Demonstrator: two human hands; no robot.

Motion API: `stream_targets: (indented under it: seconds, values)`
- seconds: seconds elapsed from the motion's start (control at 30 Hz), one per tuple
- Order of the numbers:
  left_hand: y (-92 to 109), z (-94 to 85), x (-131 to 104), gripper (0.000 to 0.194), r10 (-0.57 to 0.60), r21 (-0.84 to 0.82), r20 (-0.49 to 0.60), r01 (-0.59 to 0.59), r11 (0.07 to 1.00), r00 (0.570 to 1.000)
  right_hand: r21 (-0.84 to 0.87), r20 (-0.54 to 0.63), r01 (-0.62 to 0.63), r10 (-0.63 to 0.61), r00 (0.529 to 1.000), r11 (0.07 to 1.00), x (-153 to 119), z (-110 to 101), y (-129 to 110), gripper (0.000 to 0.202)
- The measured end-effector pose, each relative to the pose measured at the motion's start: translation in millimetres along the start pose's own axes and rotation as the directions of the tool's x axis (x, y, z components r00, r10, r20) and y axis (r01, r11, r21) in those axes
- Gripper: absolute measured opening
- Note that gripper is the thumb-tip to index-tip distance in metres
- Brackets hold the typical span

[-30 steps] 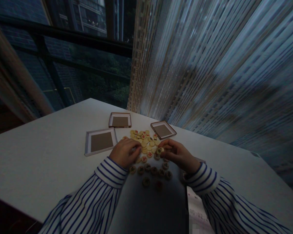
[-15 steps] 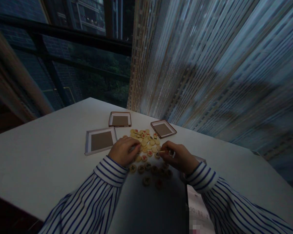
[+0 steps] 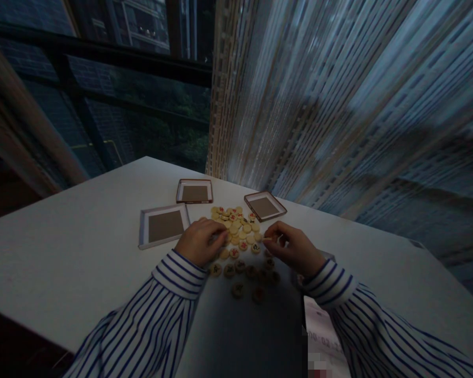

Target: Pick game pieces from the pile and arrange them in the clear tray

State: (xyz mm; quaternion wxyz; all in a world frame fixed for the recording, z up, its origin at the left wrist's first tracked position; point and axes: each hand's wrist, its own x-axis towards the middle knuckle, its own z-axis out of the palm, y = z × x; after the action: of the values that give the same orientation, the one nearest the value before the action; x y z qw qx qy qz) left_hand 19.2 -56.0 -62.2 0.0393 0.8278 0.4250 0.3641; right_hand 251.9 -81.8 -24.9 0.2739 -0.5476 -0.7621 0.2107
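Many round, pale Chinese chess pieces (image 3: pixel 243 235) lie heaped between my hands, some plain side up, others with red or dark characters. At the left of the heap is my left hand (image 3: pixel 202 240), its thumb and fingers bent together against the pieces; whether one is gripped is hidden. My right hand (image 3: pixel 294 247), on the other side, pinches a Chinese chess piece (image 3: pixel 267 239) edge-on between thumb and index finger. Closer to me, several loose pieces (image 3: pixel 238 290) lie in shadow with characters showing.
Three shallow box parts stand on the white table (image 3: pixel 82 247): a pale one (image 3: pixel 142 231) at left, a brown-rimmed one (image 3: pixel 194 201) behind, another (image 3: pixel 274 216) at right. A lit screen (image 3: pixel 323 331) lies by my right forearm. A string curtain (image 3: pixel 299 94) hangs past the table's far edge.
My right hand has shifted slightly up and right with the piece in its fingers. My left hand stays almost where it was.
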Motion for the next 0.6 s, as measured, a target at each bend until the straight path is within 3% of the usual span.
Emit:
stream_targets:
  seconds: [0.23,0.6]
  values:
    - [-1,-0.6,0,0.015,-0.018,0.008,0.04,0.017,1.0,0.999,-0.319,0.168,0.292,-0.249,0.954,0.902,-2,14,9,0.011]
    - [-3,-5.1,0,0.015,-0.046,-0.003,0.178,0.047,0.999,0.983,-0.498,0.363,0.498,-0.351,0.863,0.71,3,20,15,0.012]
